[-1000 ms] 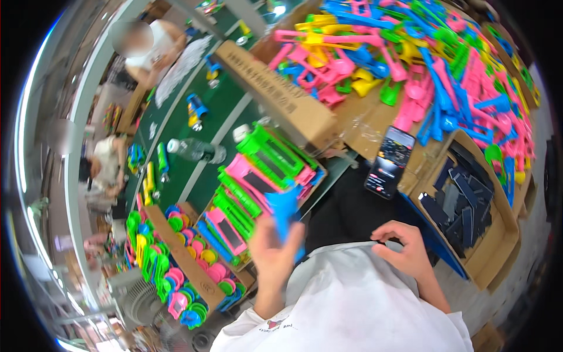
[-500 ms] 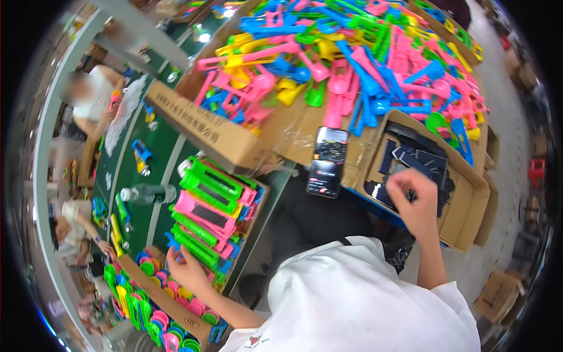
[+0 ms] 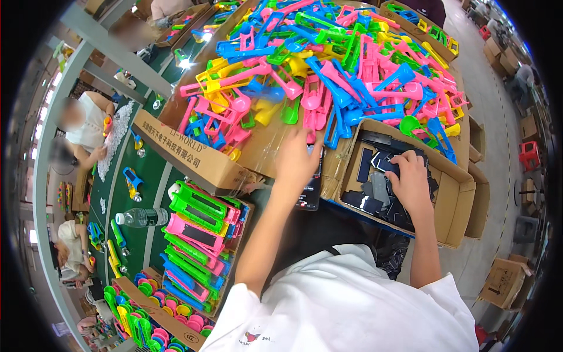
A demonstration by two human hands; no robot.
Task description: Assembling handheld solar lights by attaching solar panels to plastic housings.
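Note:
My left hand (image 3: 297, 158) reaches over the smartphone (image 3: 309, 196) to the near edge of a big heap of coloured plastic parts. Its fingers and thumb close round the lower end of a pink plastic part (image 3: 314, 105), a long frame with a cup-like end. To the right, my right hand (image 3: 411, 179) is inside a cardboard box, fingers apart and bent over loose dark flat panels (image 3: 375, 186). No panel shows clearly in its grasp. At the left, a carton holds rows of green, pink and blue frames (image 3: 199, 208), some with dark panels set in.
A cardboard flap (image 3: 187, 154) stands between the heap and the green table (image 3: 120, 196). A clear bottle (image 3: 142, 217) lies there. A lower-left carton holds round-ended coloured parts (image 3: 176, 308). Two people sit across the table. A red stool (image 3: 529, 155) stands at the right.
My left hand has left the carton of framed parts and moved up and right to the heap, onto a pink part. My right hand has lowered onto the dark panels, its fingers spreading. The view has shifted slightly.

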